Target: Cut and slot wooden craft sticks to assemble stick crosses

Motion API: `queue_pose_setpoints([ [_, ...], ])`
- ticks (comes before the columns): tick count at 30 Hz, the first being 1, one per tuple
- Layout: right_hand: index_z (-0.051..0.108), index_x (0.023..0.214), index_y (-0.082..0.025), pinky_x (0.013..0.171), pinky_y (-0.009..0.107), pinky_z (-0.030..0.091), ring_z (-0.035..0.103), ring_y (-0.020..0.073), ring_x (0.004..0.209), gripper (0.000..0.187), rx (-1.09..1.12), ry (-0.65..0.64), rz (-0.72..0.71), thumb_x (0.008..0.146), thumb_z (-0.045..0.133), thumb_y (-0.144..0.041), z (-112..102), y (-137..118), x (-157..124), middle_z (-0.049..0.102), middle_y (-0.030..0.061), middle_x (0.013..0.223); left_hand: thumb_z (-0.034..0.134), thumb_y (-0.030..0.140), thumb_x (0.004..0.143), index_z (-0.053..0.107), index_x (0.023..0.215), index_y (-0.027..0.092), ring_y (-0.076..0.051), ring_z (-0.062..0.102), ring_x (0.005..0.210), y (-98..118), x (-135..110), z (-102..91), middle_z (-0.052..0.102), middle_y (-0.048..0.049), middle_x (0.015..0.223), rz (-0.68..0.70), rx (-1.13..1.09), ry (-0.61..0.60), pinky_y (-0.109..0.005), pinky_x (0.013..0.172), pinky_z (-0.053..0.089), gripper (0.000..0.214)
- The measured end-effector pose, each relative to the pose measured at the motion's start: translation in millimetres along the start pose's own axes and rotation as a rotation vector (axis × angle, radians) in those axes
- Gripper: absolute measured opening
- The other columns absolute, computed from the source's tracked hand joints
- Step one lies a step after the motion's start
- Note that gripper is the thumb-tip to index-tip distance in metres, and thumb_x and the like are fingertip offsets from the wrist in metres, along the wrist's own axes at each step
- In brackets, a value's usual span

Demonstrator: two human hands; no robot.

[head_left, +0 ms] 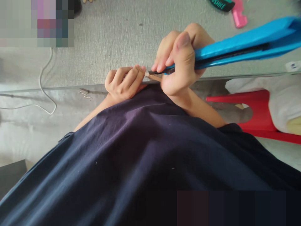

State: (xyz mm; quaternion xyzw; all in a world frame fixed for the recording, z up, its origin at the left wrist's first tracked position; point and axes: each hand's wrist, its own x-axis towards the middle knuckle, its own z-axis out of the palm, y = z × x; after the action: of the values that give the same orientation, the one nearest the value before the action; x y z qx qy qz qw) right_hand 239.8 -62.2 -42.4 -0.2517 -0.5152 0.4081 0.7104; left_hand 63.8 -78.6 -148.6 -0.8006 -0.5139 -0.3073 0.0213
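In my right hand (185, 59) is a long blue utility knife (235, 42) with a dark slot along its handle. The handle slants up to the right, and the dark blade end points left, close to my left hand. My left hand (125, 81) is closed, its fingers curled around a thin piece of light wood (154, 77) at the table's front edge. The wood shows in the gap between both hands, just under the blade, and my right thumb base is against its right end. Whether the blade touches the wood is hard to tell.
A grey textured table (94, 47) spans the top. On it are a pink plastic object (239, 14), a black and teal lettered item (222, 4) and a white cable (44, 70) hanging over the edge. Wood scraps (85, 93) lie below. A red stool (261, 110) stands at right.
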Motion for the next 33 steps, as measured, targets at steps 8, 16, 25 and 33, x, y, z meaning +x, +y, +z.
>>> queue_pose_setpoints([
  [8, 0.039, 0.066, -0.024, 0.046, 0.033, 0.017, 0.029, 0.0078, 0.039, 0.067, 0.161, 0.112, -0.309, 0.112, 0.074, -0.056, 15, 16, 7, 0.032, -0.0077, 0.052, 0.039, 0.088, 0.113, 0.075, 0.152, 0.036, -0.041, 0.087, 0.124, 5, 3, -5.0, 0.088, -0.0091, 0.131, 0.011, 0.028, -0.019, -0.056, 0.094, 0.063, 0.075],
  [16, 0.038, 0.066, -0.026, 0.051, 0.040, 0.018, 0.026, 0.0123, 0.042, 0.065, 0.078, 0.157, -0.254, 0.105, 0.076, -0.063, 14, 10, 3, 0.031, -0.0051, 0.052, 0.035, 0.089, 0.113, 0.075, 0.153, 0.037, -0.041, 0.087, 0.125, 4, 3, -4.8, 0.087, -0.0090, 0.128, 0.020, 0.021, -0.009, -0.056, 0.093, 0.063, 0.077],
  [25, 0.035, 0.067, -0.021, 0.050, 0.031, 0.018, 0.033, 0.0057, 0.042, 0.056, 0.162, 0.173, -0.252, 0.109, 0.070, -0.033, 14, 10, 3, 0.030, -0.0065, 0.054, 0.037, 0.091, 0.112, 0.072, 0.156, 0.038, -0.042, 0.086, 0.128, -3, 0, -2.5, 0.087, -0.0096, 0.129, 0.064, 0.034, 0.019, -0.057, 0.095, 0.063, 0.077],
  [33, 0.035, 0.070, -0.022, 0.052, 0.027, 0.021, 0.036, 0.0050, 0.044, 0.047, 0.157, 0.179, -0.273, 0.108, 0.063, -0.029, 14, 12, 3, 0.029, -0.0074, 0.057, 0.035, 0.092, 0.111, 0.069, 0.158, 0.039, -0.042, 0.085, 0.129, -6, -2, -2.4, 0.087, -0.0095, 0.134, 0.088, 0.038, 0.028, -0.058, 0.097, 0.063, 0.078],
])
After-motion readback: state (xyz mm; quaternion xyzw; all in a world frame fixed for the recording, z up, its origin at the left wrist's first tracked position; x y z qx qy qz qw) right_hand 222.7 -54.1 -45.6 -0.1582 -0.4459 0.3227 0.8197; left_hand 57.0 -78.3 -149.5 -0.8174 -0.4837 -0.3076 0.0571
